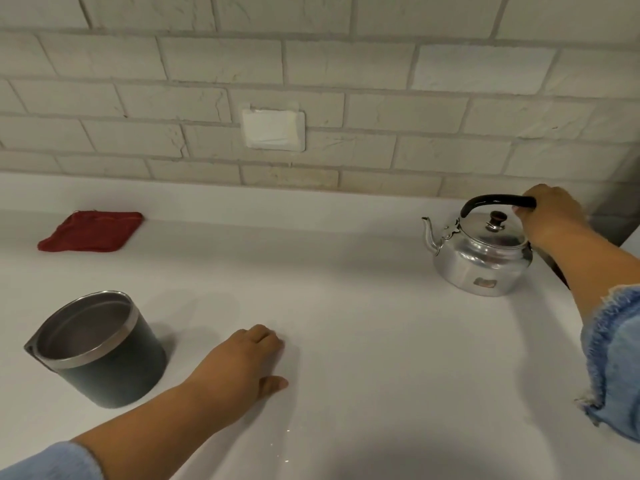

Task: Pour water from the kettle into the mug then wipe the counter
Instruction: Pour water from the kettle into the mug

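A shiny metal kettle [481, 258] with a black arched handle stands on the white counter [363, 289] at the right, spout pointing left. My right hand [550, 216] is closed around the right end of that handle. A dark mug [104, 355] with a steel rim and steel inside stands at the left front, upright. My left hand [242, 358] rests on the counter just right of the mug, fingers curled under and thumb out, holding nothing. A folded red cloth [91, 232] lies flat at the far left.
A pale brick-tiled wall with a white covered socket plate [273, 128] runs along the back. A few small water drops [285, 445] glint on the counter near the front edge. A dark edge shows at the far right behind my forearm.
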{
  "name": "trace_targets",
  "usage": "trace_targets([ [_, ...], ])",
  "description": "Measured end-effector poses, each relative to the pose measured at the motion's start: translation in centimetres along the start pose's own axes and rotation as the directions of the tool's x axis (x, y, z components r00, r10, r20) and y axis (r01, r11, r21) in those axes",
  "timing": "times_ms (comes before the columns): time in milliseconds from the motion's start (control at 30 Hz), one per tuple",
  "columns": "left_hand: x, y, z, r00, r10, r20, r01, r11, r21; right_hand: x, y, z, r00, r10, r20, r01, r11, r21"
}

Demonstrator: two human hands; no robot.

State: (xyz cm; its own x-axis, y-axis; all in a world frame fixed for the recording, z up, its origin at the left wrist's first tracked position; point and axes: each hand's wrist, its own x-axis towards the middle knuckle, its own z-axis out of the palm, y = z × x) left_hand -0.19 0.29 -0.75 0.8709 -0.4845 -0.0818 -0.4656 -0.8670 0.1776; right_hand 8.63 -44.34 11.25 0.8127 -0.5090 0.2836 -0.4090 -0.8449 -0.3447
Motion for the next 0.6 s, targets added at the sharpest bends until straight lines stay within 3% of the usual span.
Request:
trace_targets([
  [167,0.0,0.3,-0.2,1.0,-0.011,0.01,0.011,1.0,-0.008,0.3,-0.3,-1.3,0.999,-0.014,0.04,0.016,0.998,-0.059],
  [367,0.1,0.0,-0.6,0.997,-0.043,0.07,0.043,0.999,0.001,-1.9,-1.8,-4.1,0.989,-0.116,0.097,0.115,0.993,0.011],
  [467,-0.5,-0.5,-1.3,0.997,-0.029,0.075,0.041,0.985,-0.168,-3.5,-2.8,-5.8,0.977,-0.18,0.116,0.168,0.98,0.103],
  [600,-2.7,-0.8,-2.8,0.994,-0.028,-0.102,-0.006,0.948,-0.318,-6.1,-4.6,-7.7,0.962,-0.248,0.117,0.204,0.932,0.299],
])
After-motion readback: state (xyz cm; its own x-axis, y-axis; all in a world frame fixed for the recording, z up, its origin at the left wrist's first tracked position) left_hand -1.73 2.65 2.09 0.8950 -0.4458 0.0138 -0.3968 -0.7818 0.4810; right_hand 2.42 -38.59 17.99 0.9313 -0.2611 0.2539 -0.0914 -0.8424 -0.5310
